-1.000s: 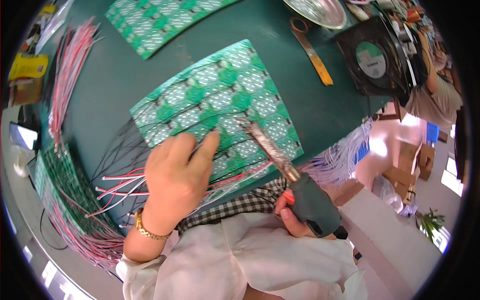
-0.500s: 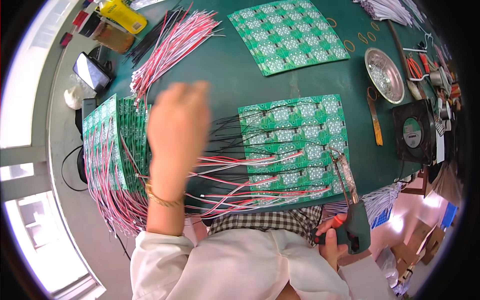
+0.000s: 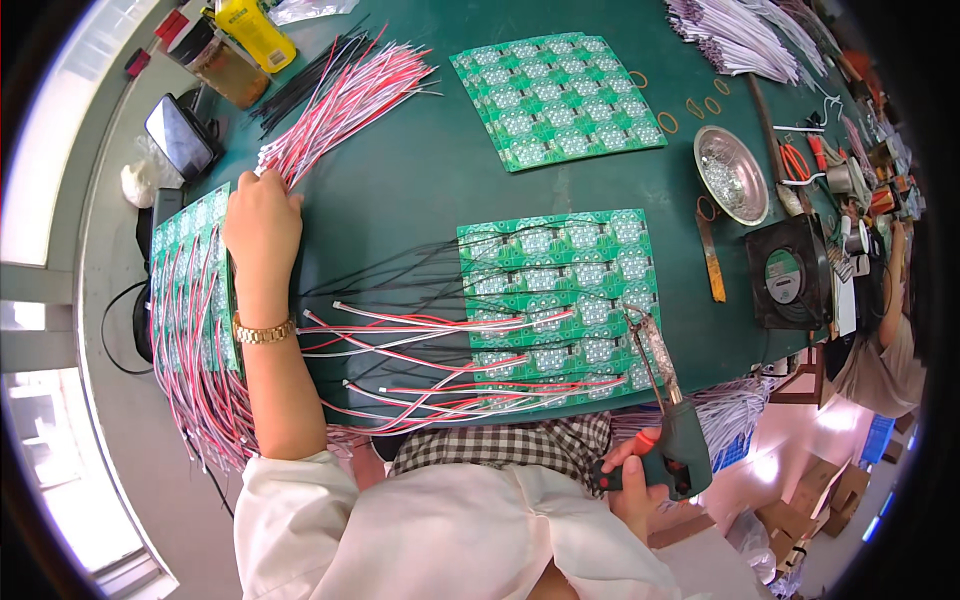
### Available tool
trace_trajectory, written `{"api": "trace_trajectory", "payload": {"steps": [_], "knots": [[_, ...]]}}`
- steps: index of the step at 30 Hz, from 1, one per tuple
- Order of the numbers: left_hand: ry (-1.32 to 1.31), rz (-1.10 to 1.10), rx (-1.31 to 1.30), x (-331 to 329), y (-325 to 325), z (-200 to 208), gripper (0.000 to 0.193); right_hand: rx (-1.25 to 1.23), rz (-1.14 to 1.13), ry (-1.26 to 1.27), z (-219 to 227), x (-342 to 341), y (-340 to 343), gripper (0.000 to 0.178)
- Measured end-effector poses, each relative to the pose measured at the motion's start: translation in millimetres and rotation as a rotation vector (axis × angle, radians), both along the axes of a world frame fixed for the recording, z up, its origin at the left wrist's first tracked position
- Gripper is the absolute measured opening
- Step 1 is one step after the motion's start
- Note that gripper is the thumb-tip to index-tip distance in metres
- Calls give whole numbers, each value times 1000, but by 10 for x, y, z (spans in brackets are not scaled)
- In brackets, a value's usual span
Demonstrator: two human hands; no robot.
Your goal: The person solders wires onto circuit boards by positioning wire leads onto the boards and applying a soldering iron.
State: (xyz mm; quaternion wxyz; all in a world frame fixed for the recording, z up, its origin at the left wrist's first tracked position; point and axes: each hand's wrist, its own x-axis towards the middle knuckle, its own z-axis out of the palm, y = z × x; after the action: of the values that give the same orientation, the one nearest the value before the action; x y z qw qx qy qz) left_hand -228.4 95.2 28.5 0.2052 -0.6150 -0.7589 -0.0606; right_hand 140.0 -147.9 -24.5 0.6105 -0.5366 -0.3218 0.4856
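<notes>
My left hand (image 3: 262,225), a gold band at its wrist, has its fingers curled on the near end of a loose bundle of red and white wires (image 3: 345,110); the fingertips are partly hidden. My right hand (image 3: 637,495) grips a dark soldering gun (image 3: 688,445) at the lower right. Its tip reaches over a green circuit board panel (image 3: 585,265) in front of me. Black wires (image 3: 400,262) and red-and-white wires with white connectors (image 3: 430,325) run leftward from that panel. Wired boards (image 3: 190,290) stand stacked beside my left forearm.
A stack of green panels (image 3: 560,100) lies farther back. To the right are a metal bowl (image 3: 730,175) of small shiny pieces, a small fan (image 3: 785,275) and rubber bands. A yellow bottle (image 3: 255,35), jar (image 3: 220,65) and phone (image 3: 180,135) sit at the back left. Another person's arm (image 3: 893,285) shows far right.
My left hand has moved left from above the wires to the near end of the red and white bundle. The right hand still holds the soldering gun; the whole view has shifted slightly.
</notes>
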Motion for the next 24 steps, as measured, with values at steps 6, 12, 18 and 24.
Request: {"api": "trace_trajectory", "payload": {"steps": [6, 12, 18, 24], "knots": [[-257, 71, 138, 99, 8, 167, 14, 38, -5, -43, -20, 19, -14, 39], [-1577, -182, -104, 239, -26, 69, 21, 8, 24, -93, -26, 66, 76, 36], [-2711, -195, -424, 848, -316, 302, 22, 87, -2, -65, 97, 35, 254, 36], [-2685, -503, -596, 1149, -915, 355, 10, 130, 36, 75, 272, -108, 437, 40]]}}
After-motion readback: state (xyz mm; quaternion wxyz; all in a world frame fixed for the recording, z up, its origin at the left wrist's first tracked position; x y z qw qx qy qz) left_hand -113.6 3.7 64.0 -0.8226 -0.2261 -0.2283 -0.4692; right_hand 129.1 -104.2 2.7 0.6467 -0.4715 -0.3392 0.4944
